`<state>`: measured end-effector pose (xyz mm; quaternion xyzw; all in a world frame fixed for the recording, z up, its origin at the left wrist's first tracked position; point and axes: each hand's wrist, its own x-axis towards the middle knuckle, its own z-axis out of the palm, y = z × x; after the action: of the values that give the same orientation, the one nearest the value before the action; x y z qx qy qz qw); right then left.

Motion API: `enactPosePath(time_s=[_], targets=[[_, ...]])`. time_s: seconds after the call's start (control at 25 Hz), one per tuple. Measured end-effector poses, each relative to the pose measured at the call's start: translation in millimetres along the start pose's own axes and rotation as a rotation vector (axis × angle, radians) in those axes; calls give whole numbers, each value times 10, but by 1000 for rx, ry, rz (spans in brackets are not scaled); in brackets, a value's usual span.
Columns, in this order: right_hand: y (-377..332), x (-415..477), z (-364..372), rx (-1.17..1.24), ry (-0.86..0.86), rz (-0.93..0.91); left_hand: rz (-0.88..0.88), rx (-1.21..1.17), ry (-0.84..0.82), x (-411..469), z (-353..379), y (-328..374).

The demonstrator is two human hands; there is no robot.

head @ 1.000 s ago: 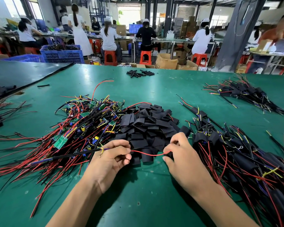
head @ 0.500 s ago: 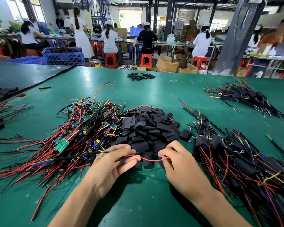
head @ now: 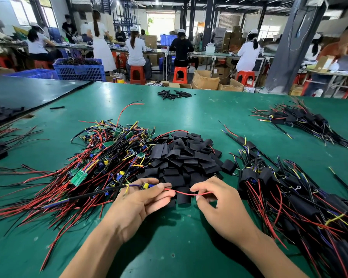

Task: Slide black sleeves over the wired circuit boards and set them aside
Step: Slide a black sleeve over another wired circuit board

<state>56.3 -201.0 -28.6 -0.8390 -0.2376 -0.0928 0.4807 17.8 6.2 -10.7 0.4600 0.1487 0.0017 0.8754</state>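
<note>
Wired circuit boards (head: 100, 157): small green boards with red, black, yellow and blue leads, in a tangled heap left of centre on the green worktop (head: 189, 247). Black sleeves (head: 181, 157): short flattened tubes, loose pile at centre, touching that heap. Sleeved boards (head: 289, 197): piled toward the right edge. Second bundle (head: 301, 121): lies nearer the far right corner. Single board (head: 147, 186): held in the left hand (head: 141, 203), its red lead (head: 187, 193) pinched by the right hand (head: 215, 201).

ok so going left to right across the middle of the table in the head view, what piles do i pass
pile of bare wired circuit boards → heap of loose black sleeves → pile of sleeved boards
</note>
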Motion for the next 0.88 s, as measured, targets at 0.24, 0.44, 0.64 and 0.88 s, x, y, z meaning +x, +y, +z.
enactPosePath(time_s=[0.24,0.44,0.64,0.88], targets=[[8,7,-25,34,20,68,-15,-2,1,26,-64,-16],[10,17,-26,93,24,147,-23,-6,12,19,-63,-12],[-14,8,-31,116,-2,146,-5,-7,61,23,-59,12],[-15,7,-19,13,-76,113,14,5,134,27,-63,16]])
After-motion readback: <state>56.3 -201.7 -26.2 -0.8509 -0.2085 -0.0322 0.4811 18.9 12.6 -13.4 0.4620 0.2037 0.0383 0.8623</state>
